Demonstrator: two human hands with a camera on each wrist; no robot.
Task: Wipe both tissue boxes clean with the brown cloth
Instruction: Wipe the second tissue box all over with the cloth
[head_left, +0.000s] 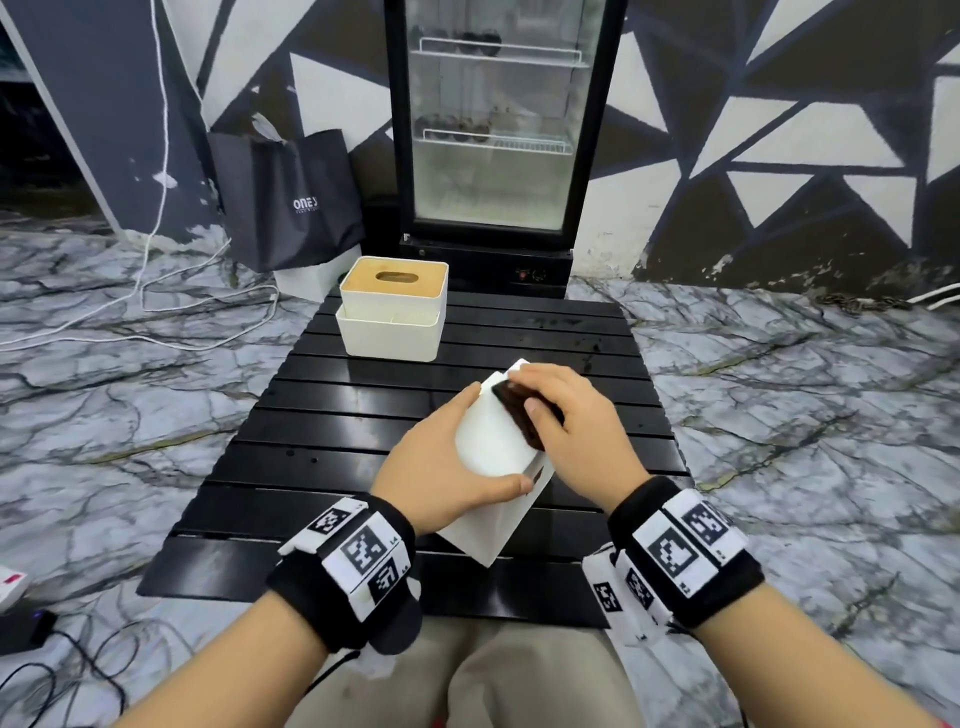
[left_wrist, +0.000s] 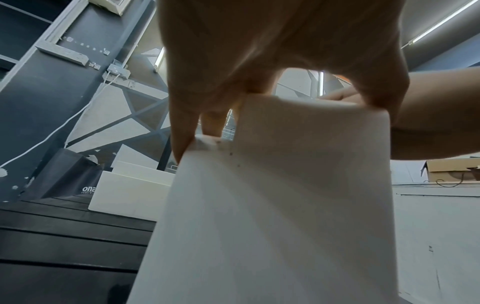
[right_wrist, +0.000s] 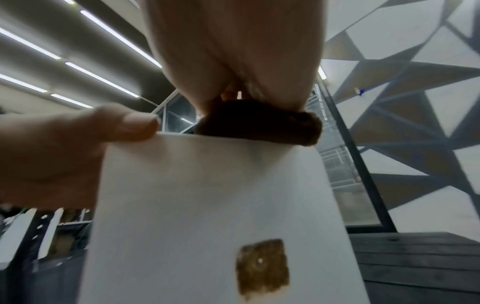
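Our left hand (head_left: 441, 467) grasps the near box (head_left: 493, 499), thumb and fingers (left_wrist: 182, 127) wrapped round its upper end. It stands on end on the table (head_left: 311, 415), white, a brown patch on one side. Our right hand (head_left: 566, 415) clasps the cloth (head_left: 519, 415), fingers curled over it, pressing it on the box's top. The far box (head_left: 392, 312), wooden-lidded, sits at the table's far edge.

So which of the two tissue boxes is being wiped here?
The near white tissue box, tipped on the black table: the left hand grips it, the right hand presses the brown cloth on it. The wooden-lidded box stands untouched behind.
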